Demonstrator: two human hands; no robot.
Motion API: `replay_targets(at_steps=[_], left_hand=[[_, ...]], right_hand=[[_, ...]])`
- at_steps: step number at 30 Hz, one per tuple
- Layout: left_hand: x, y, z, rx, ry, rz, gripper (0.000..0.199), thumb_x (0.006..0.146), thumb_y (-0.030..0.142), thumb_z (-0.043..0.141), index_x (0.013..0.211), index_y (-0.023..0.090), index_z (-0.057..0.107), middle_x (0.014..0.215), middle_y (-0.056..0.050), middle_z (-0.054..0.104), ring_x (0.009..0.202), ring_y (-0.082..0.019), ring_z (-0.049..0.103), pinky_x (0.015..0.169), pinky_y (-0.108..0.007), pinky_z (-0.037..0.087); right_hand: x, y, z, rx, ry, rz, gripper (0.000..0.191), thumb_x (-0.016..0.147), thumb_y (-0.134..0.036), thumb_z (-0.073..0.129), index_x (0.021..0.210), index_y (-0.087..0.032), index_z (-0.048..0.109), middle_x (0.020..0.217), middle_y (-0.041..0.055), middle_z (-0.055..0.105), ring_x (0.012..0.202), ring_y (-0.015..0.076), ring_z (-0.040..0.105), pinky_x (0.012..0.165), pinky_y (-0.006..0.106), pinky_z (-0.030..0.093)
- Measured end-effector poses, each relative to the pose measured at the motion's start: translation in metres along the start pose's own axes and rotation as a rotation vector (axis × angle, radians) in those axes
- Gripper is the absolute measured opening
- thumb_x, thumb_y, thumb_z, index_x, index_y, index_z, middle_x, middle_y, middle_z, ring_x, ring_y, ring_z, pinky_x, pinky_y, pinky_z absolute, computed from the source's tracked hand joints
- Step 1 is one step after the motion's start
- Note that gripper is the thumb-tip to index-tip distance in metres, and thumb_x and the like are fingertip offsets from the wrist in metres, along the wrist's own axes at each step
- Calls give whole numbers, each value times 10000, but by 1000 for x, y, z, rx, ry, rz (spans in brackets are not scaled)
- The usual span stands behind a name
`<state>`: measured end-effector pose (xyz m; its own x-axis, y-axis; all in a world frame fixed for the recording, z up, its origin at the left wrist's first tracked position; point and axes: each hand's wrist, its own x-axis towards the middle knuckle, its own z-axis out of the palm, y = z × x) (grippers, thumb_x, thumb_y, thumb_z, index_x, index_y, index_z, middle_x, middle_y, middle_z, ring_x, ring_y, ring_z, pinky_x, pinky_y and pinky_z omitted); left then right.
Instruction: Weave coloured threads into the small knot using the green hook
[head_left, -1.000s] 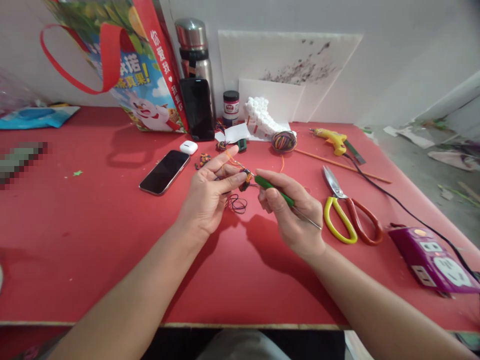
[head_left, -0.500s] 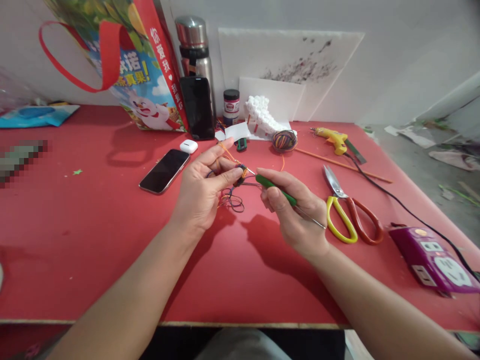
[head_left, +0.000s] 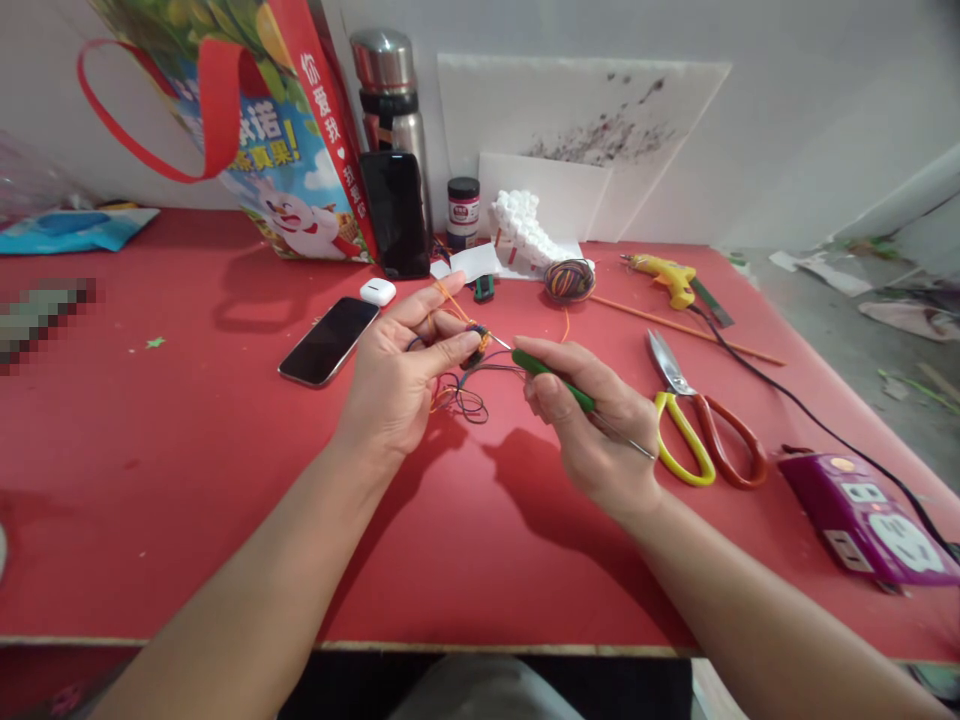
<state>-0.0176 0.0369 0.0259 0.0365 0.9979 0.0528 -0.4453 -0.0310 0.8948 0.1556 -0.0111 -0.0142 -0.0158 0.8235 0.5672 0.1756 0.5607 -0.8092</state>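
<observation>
Between its thumb and fingers, my left hand (head_left: 401, 375) pinches a small multicoloured crochet piece (head_left: 475, 348), dark with orange stitches. Orange yarn (head_left: 450, 298) runs up from the piece over the raised index finger. My right hand (head_left: 596, 420) is closed around the green handle of a crochet hook (head_left: 551, 377); the hook's thin metal tip reaches the piece, and its far metal end sticks out past the palm. Loose loops of thin coloured yarn (head_left: 469, 403) lie on the table below. Behind the hands rests a wound ball of multicoloured yarn (head_left: 568, 281).
Scissors (head_left: 675, 400) lie right of my right hand. Farther right are a yellow glue gun (head_left: 667, 279), its black cord and a purple box (head_left: 870, 515). A phone (head_left: 330, 342) and white earbud case (head_left: 377, 292) lie left; a bag (head_left: 300, 190) and steel flask (head_left: 386, 90) stand behind.
My left hand has shifted slightly left with the crochet piece, leaving a little more of the hook's metal shaft in sight. My right hand has moved hardly at all.
</observation>
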Motion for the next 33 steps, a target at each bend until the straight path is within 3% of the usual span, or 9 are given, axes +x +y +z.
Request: replay_targets(at_steps=[18, 24, 33], left_hand=[[4, 0, -8, 119, -18, 87, 447, 661, 43, 856, 1060, 243, 879, 706, 45, 678, 684, -76, 599, 709, -210, 516], [8, -1, -14, 188, -21, 134, 448, 689, 58, 858, 1087, 263, 880, 747, 37, 670, 725, -90, 592, 733, -217, 521], [7, 2, -19, 253, -71, 131, 395, 732, 106, 835, 1101, 240, 881, 828, 7, 656, 760, -121, 585, 751, -255, 513]], right_hand=[[2, -5, -3, -33, -13, -36, 261, 1060, -207, 644, 1286, -236, 771, 1013, 44, 796, 828, 150, 714, 785, 336, 609], [2, -5, -3, -31, 4, -37, 247, 1051, -220, 662, 1262, -232, 790, 871, 20, 724, 736, 142, 636, 691, 320, 543], [5, -5, -7, 82, -13, 5, 258, 1028, -189, 697, 1232, -289, 821, 908, 11, 765, 746, 134, 670, 735, 323, 581]])
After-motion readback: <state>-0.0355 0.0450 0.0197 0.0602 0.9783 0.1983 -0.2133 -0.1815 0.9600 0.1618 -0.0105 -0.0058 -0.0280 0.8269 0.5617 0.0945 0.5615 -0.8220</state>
